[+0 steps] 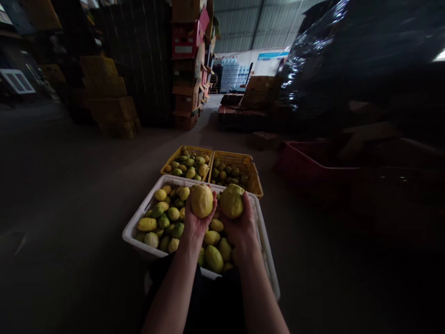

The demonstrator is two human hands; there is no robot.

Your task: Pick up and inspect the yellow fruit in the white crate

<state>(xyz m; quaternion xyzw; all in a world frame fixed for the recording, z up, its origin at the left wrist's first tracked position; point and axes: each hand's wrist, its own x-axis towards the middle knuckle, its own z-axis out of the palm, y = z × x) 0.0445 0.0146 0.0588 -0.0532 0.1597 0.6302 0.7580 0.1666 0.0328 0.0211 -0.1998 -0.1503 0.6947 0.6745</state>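
Observation:
My left hand (197,220) is closed around a pale yellow, round fruit with a lumpy skin (202,200). Beside it, my right hand (243,222) grips a larger, greener, ridged fruit (232,201). The two fruits are held up side by side, a small gap apart, over a wide white crate (134,224). Several yellow and green fruits (163,221) of similar look lie loose in that crate, oval or round. My forearms and hands hide part of them. The exact kind of fruit cannot be told in this dim light.
Two yellow crates stand behind the white one: the left (163,172) holds yellow-green fruits, the right (256,178) darker ones. A red bin (306,157) is at the right. Stacked cardboard boxes (186,99), a brown carton pile (111,102) and a plastic-wrapped stack (295,69) stand farther back.

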